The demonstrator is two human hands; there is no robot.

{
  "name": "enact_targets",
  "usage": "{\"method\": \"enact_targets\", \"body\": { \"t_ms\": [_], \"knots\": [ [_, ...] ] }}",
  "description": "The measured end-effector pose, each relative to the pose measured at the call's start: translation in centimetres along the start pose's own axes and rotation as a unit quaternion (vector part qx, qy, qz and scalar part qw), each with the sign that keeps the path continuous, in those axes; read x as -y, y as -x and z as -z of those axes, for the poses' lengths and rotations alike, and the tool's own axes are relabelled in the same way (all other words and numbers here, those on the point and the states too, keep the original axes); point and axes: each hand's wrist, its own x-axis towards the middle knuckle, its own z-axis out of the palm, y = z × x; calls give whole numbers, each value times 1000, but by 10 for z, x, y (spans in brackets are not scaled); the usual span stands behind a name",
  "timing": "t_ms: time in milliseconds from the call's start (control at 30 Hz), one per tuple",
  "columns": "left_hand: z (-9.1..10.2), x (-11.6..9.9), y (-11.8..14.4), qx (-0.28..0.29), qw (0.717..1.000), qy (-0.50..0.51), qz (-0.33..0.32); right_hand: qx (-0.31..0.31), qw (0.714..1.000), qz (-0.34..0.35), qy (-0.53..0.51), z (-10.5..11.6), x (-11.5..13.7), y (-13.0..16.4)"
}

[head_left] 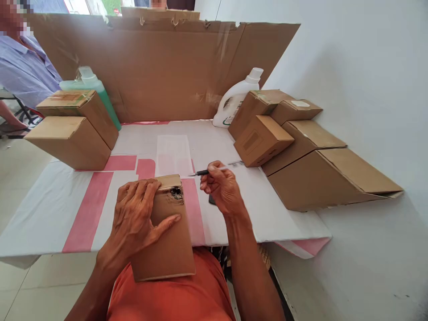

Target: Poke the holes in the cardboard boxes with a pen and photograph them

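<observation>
A brown cardboard box (170, 245) leans at the table's front edge against my body. My left hand (137, 214) grips it, fingers over the upper left part and thumb laid across the front face. Near the box's upper right corner is a ragged black mark (176, 192), like a hole or scribble; I cannot tell which. Between its fingertips my right hand (220, 185) pinches a pen (202, 172) with a dark grip, its tip pointing left. That tip is above and right of the box, apart from it. A small dark object (211, 200) shows partly beneath my right hand.
Several cardboard boxes (301, 178) stand at the right by the wall, beside a white jug (236, 102). More boxes (70, 138) and a green bottle (107, 100) stand at the left. A tall cardboard panel (160, 71) closes the back. A person (25, 67) is beyond the left side.
</observation>
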Motion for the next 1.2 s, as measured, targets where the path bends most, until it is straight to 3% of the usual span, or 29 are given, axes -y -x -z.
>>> {"method": "enact_targets", "body": {
  "t_ms": [100,167,333,500,800,1200],
  "knots": [
    [-2,-4,0,8,1000,4,2,34,987,80,-131,-11,23,37],
    [-3,-5,1,8,1000,6,-1,37,979,123,-161,-23,25,58],
    [-5,-6,4,5,1000,11,6,-42,970,191,-147,-41,4,87],
    [-6,-6,3,3,1000,7,13,-84,968,225,-77,-37,-6,91],
    [-8,-11,3,-3,1000,-4,2,-73,951,286,96,-30,3,91],
    [-10,-11,1,-5,1000,-15,-2,-88,959,253,95,-18,9,100]
  ]
}}
